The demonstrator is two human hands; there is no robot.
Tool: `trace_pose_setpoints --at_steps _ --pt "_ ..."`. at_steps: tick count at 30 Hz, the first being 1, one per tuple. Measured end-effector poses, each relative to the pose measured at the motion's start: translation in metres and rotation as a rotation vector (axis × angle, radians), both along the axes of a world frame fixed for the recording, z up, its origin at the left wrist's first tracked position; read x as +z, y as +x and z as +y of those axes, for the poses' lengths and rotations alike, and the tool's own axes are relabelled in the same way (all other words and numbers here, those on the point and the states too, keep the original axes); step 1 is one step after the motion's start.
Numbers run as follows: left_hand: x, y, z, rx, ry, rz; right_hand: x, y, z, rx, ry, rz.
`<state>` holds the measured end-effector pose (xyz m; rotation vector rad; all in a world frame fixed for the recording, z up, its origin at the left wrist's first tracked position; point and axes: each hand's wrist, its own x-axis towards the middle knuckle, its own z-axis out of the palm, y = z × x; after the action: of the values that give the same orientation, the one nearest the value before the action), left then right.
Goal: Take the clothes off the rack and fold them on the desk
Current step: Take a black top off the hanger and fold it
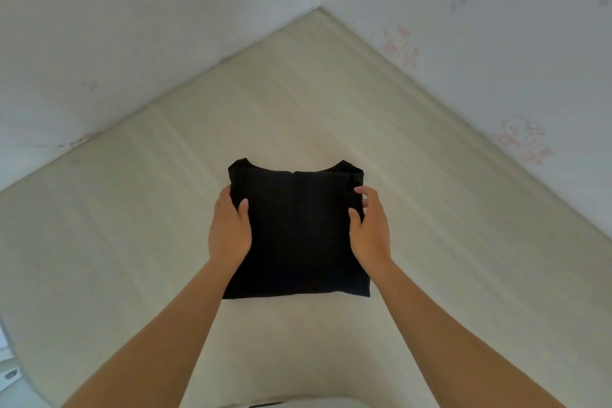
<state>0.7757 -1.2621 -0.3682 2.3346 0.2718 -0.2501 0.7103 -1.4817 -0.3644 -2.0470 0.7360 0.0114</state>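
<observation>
Finding: one black cloth garment (298, 232) lies folded into a compact rectangle, neckline on its far edge. The pale cream desk (298, 93) lies directly beneath it, and the corner of the white walls (132, 10) stands well beyond it. This garment appears essentially folded; only squaring or shifting seems left. No rack or other clothing is in view, so the remaining items cannot be assessed.

The left hand (230, 228) grips the garment's left edge, thumb on top and fingers curled round the side. The right hand (369, 228) holds the garment's right edge likewise, its fingers (367, 192) bent over the fabric. Neither hand is released.
</observation>
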Motion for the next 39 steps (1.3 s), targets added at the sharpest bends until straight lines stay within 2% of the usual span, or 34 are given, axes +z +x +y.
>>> trace_pose_setpoints --at_steps 3,5,10,12,14,16,19,21,25,31,35,39 --pt "0.003 -0.001 -0.006 0.012 0.05 -0.128 -0.002 0.002 0.001 0.042 -0.089 -0.15" --pt "0.003 0.002 -0.008 0.015 0.072 -0.166 -0.007 0.006 -0.002 0.08 -0.154 -0.182" --pt "-0.018 0.008 -0.003 0.109 0.222 -0.069 -0.02 0.02 -0.008 0.074 -0.319 -0.015" --pt "-0.019 0.005 -0.003 0.159 0.222 -0.037 -0.019 0.02 -0.005 -0.021 -0.268 0.01" --pt "-0.017 0.0 -0.004 0.199 0.178 -0.012 -0.017 0.022 -0.001 -0.125 -0.127 0.055" --pt "-0.015 -0.003 -0.005 0.198 0.181 0.021 -0.015 0.025 0.003 -0.131 -0.066 0.138" --pt "-0.015 -0.006 -0.003 0.099 0.239 0.105 -0.013 0.024 0.007 0.021 -0.099 0.278" --pt "-0.014 -0.009 0.001 0.001 0.29 0.138 -0.012 0.015 0.01 0.061 -0.078 0.296" --pt "-0.011 -0.02 0.013 -0.129 0.354 0.064 -0.009 -0.019 0.025 0.049 -0.162 0.333" --pt "-0.012 -0.057 0.05 -0.354 0.29 0.099 -0.005 -0.094 0.072 -0.084 -0.128 0.379" --pt "-0.006 -0.084 0.074 -0.515 0.208 0.1 0.0 -0.144 0.107 -0.241 0.039 0.283" --pt "0.003 -0.114 0.073 -0.704 0.16 0.042 0.007 -0.209 0.131 -0.444 0.105 0.191"
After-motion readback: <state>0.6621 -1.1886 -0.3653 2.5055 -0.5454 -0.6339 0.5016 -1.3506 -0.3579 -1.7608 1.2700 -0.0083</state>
